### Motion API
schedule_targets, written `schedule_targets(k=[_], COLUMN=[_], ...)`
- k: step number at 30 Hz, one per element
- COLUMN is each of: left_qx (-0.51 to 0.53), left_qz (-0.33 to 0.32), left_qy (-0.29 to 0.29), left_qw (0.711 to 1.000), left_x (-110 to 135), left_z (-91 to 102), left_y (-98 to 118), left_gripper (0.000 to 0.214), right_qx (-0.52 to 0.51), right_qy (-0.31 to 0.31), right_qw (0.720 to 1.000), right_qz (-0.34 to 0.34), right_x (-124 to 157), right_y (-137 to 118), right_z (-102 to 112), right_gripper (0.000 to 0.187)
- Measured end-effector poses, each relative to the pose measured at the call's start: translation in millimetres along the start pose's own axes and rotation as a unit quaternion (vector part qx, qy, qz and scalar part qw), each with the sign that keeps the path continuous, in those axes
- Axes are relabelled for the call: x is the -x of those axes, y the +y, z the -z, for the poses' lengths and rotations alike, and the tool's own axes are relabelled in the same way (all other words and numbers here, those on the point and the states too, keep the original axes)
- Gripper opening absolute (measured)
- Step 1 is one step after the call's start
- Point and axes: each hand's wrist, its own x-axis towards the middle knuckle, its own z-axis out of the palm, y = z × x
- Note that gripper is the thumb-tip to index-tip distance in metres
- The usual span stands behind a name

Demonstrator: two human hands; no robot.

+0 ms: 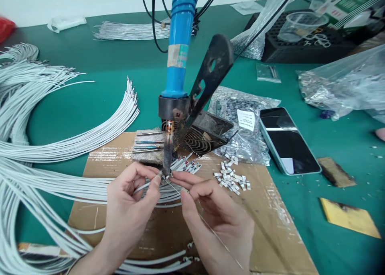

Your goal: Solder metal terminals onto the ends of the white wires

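Note:
My left hand (130, 204) pinches the end of a white cable (142, 187) between thumb and fingertips. Just above those fingertips is the tip of a soldering iron (167, 156), its blue handle held upright in a black stand. My right hand (219, 214) is closed on a thin solder wire (221, 241), which runs from the iron's tip down across the palm. A small part sits at the tip between both hands, too small to make out. White cables (84, 184) pass behind my left hand, and small white connectors (231, 176) lie to the right.
Cardboard (270, 218) covers the green table (105, 70) under my hands. Curved cable bundles (60, 150) fill the left side. A phone (290, 142), a bag of parts (240, 114), a yellow sponge (349, 217) and a black crate (300, 52) are on the right.

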Motion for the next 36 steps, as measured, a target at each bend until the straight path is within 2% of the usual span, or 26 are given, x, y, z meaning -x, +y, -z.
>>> schedule_targets(k=[5, 11, 16, 20, 23, 26, 36], left_qx=[0.004, 0.002, -0.004, -0.015, -0.019, -0.016, -0.044], left_qz=[0.002, 0.001, 0.003, 0.01, 0.023, 0.031, 0.043], left_qy=[0.006, 0.011, 0.014, 0.005, 0.02, 0.042, 0.035], left_qw=[1.0, 1.0, 1.0, 1.0, 0.999, 0.998, 0.997], left_x=[-1, 1, 3, 5, 9, 11, 13], left_z=[-1.3, -1.1, 0.8, 0.8, -1.5, -3.7, -3.3], left_y=[-1, -1, -2, -5, -5, -5, -6], left_gripper=[0.014, 0.014, 0.012, 0.011, 0.011, 0.011, 0.011], right_qx=[0.003, 0.022, 0.025, 0.007, -0.006, -0.011, -0.002], right_qy=[-0.005, -0.033, -0.035, -0.016, -0.006, -0.009, -0.001], right_qw=[1.0, 0.999, 0.999, 1.0, 0.999, 0.999, 1.0], right_qz=[-0.011, 0.02, 0.014, -0.024, -0.041, -0.045, -0.027], right_x=[0, -4, -5, -3, -2, -3, -1], right_y=[0, 6, 6, 3, 1, 0, -1], right_z=[1, 6, 6, 3, 1, 2, 0], right_gripper=[0.019, 0.02, 0.02, 0.022, 0.022, 0.022, 0.022])
